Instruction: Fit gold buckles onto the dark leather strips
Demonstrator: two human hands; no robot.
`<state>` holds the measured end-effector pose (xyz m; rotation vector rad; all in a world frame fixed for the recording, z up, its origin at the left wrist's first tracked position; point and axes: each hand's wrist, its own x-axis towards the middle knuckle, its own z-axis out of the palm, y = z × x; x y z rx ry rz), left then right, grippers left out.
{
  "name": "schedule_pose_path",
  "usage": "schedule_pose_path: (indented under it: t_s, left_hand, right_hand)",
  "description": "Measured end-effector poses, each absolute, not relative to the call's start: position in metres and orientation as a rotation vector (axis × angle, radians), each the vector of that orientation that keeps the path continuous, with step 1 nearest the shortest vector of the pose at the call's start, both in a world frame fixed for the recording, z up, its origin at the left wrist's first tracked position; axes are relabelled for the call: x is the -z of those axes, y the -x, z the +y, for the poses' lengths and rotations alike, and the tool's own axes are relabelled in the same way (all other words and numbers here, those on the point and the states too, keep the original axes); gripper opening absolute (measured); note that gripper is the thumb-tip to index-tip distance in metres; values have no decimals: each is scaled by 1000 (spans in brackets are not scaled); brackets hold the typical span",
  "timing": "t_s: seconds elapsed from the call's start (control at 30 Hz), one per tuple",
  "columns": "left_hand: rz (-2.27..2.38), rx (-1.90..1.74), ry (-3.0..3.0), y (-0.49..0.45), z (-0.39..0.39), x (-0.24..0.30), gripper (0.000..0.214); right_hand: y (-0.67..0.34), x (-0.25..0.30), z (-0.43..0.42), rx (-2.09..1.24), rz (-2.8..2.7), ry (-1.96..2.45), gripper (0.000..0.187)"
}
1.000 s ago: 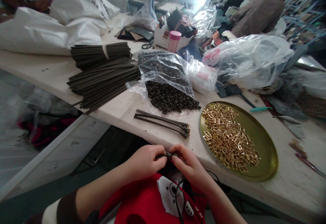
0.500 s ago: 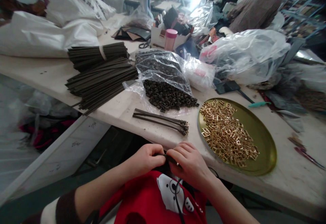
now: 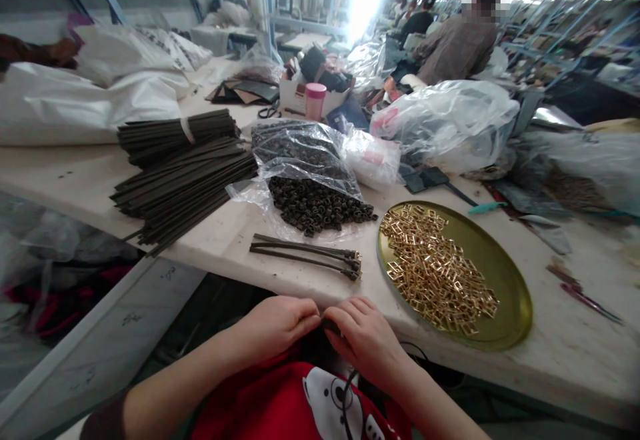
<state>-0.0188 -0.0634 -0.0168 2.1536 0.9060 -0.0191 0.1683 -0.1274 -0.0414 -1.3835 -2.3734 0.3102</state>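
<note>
My left hand (image 3: 277, 325) and my right hand (image 3: 364, 337) are close together just below the table's front edge, both pinched on a thin dark strap (image 3: 331, 325) held between them. On the table just beyond lie a few finished dark straps (image 3: 305, 254) with small fittings at their right ends. A round gold tray (image 3: 505, 273) of several gold buckles (image 3: 435, 270) sits to the right. An open clear bag of small dark loops (image 3: 317, 203) lies behind the straps. A big stack of dark strap strips (image 3: 177, 173) lies at the left.
A pink-lidded cup (image 3: 315, 100) and a white box stand at the back. Large clear plastic bags (image 3: 445, 123) and white sacks (image 3: 90, 103) crowd the far side. A teal-handled tool (image 3: 483, 207) lies beyond the tray. Another person (image 3: 457, 43) sits at the far end.
The view has tilted up and shifted. My hands stay together on the strap, and the right hand's fingers have closed further over it, hiding most of it.
</note>
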Motion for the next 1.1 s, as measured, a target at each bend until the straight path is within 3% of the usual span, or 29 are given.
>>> schedule_pose_path:
  t_s: [0.23,0.5,0.63,0.77,0.93,1.1]
  left_hand:
    - [1131,-378,-2743,9,-16,59,18]
    - [1119,-520,-2822,21,-12,83,18]
    - [1641,-222,-2686,76,17,59,26]
    - [2065,-164,-2494,125,72,44,24]
    - [2268,-90,-2322,144,105,54,20]
    - [2314,-88,-2272,149,104,62,20]
  right_hand:
    - [-200,81,-93,179,-2151,1666,29]
    - [-207,125,-82,333,-2090,1529,47]
    - [-207,126,-80,398,-2059,1470,55]
    - [-206,121,-78,449,-2048,1472,61]
    - [-201,116,-80,429,-2055,1506,66]
    - [-193,113,-68,420,-2093,1640,53]
